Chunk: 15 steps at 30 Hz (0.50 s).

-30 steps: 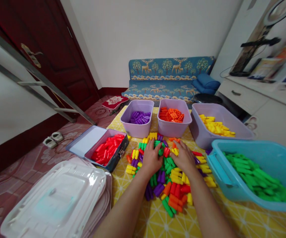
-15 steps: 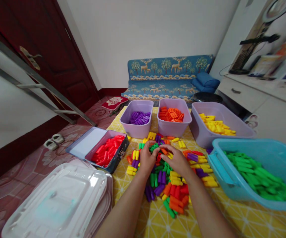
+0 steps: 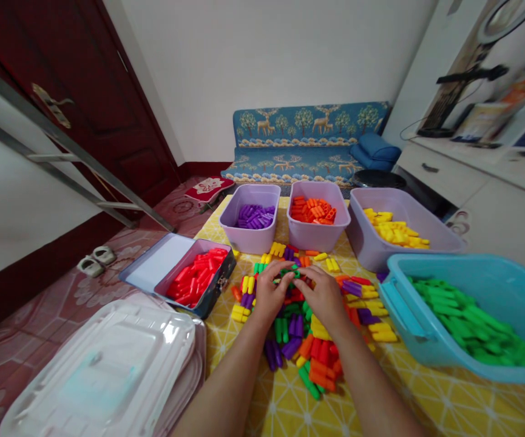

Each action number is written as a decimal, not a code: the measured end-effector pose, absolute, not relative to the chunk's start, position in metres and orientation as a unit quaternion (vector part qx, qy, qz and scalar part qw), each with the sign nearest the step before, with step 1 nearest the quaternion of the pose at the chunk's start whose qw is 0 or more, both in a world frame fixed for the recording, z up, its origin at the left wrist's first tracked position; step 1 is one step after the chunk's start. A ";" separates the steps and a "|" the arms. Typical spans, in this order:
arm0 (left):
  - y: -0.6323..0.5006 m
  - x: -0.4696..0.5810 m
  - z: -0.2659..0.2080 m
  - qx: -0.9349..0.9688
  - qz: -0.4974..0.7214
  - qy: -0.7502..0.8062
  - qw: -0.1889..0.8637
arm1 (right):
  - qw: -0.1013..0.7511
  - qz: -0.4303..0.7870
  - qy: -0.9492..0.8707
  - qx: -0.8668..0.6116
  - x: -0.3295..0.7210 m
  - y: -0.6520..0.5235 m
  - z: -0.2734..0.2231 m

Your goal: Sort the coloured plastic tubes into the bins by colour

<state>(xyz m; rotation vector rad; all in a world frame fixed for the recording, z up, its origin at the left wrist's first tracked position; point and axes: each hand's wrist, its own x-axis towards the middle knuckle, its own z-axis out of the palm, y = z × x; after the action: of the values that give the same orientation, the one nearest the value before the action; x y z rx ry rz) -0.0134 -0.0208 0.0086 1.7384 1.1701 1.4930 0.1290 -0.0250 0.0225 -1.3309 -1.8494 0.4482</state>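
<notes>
My left hand [image 3: 271,292] and my right hand [image 3: 322,294] meet over a mixed heap of bullet-shaped plastic building blocks. Between their closed fingertips is a green building block [image 3: 293,274], gripped from both sides and partly hidden by the fingers. Around and below the hands lie loose purple blocks [image 3: 293,347], yellow blocks [image 3: 320,328], orange blocks [image 3: 323,375] and other red and green ones. Some blocks under the palms are covered from sight.
Lilac bins hold purple [image 3: 257,216], orange [image 3: 313,210] and yellow blocks [image 3: 396,230]. A turquoise bin [image 3: 394,303] with green blocks stands right; an open tin [image 3: 219,282] with red blocks is left. Stacked lids [image 3: 107,358] lie front left on the yellow tablecloth [image 3: 284,413].
My right hand has moved slightly left, bringing its fingertips against the green block beside my left fingers. The red block that showed between the hands is now covered.
</notes>
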 end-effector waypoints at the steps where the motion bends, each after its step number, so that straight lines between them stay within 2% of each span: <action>1: -0.021 -0.013 0.008 0.641 0.560 0.440 0.287 | 0.401 0.182 -0.726 -0.528 0.129 -0.025 0.023; 5: -0.023 -0.015 0.009 0.642 0.554 0.464 0.256 | 0.405 0.218 -0.710 -0.532 0.128 -0.026 0.023; 12: -0.025 -0.020 0.007 0.641 0.393 0.660 -0.014 | 0.452 0.310 -0.624 -0.558 0.135 -0.021 0.020; 15: -0.023 -0.022 0.001 0.645 0.330 0.688 -0.022 | 0.502 0.365 -0.566 -0.543 0.143 -0.018 0.021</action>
<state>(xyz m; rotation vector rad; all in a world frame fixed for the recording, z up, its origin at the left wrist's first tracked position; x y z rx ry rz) -0.0220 -0.0230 0.0013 2.0570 2.1943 1.0517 0.1425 -0.0184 0.0210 -1.3123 -1.3670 0.8809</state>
